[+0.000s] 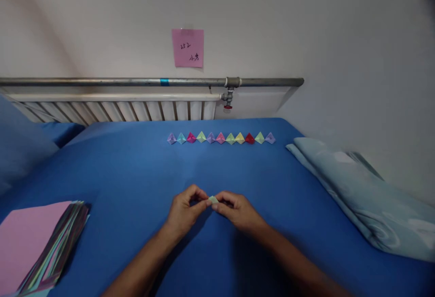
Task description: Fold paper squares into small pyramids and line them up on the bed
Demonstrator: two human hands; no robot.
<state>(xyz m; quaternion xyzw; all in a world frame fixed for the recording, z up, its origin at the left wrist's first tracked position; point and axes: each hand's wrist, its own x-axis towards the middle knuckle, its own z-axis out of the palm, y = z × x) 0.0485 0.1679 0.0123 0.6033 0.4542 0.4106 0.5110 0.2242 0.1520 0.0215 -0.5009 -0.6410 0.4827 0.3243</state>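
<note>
Between my two hands is a small piece of folded pale green paper, held just above the blue sheet. My left hand pinches its left side with thumb and forefinger. On the right side, my right hand grips it the same way. The fingers cover most of the paper, so only its peaked top and middle show. Farther back, a row of small folded paper pieces in purple, blue, pink, green, yellow and red lies side by side across the sheet.
A thick stack of coloured paper, pink on top, lies at the left. Folded light-blue bedding rests at the right. Behind the bed are a white radiator, a metal pipe with a red-handled valve, and a pink note on the wall.
</note>
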